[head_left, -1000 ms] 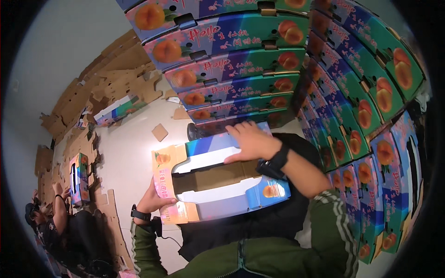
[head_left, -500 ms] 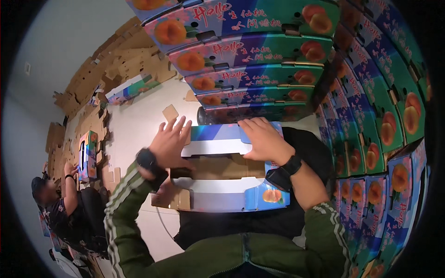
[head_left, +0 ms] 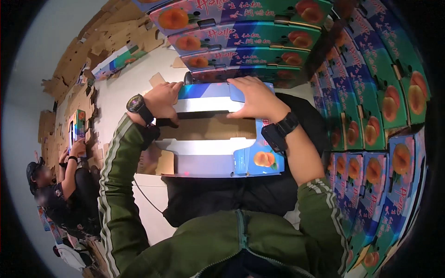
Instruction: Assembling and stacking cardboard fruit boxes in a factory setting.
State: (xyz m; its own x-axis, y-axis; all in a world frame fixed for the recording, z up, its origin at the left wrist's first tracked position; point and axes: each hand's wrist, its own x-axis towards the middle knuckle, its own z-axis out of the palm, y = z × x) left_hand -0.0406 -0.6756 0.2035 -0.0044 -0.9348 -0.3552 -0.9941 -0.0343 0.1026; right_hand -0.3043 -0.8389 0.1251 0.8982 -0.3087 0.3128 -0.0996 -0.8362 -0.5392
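Head view: the blue printed fruit carton [head_left: 218, 139] lies open on the person's lap at picture centre, and against a second ago its far flap now stands folded toward twelve o'clock with both hands on it, so the fold appears to be in progress. Left hand [head_left: 164, 99], moved up from the carton's nine o'clock corner, curls over the flap's left end; right hand [head_left: 252, 97] presses spread and flat on it. Stacked cartons [head_left: 241, 37] rise beyond.
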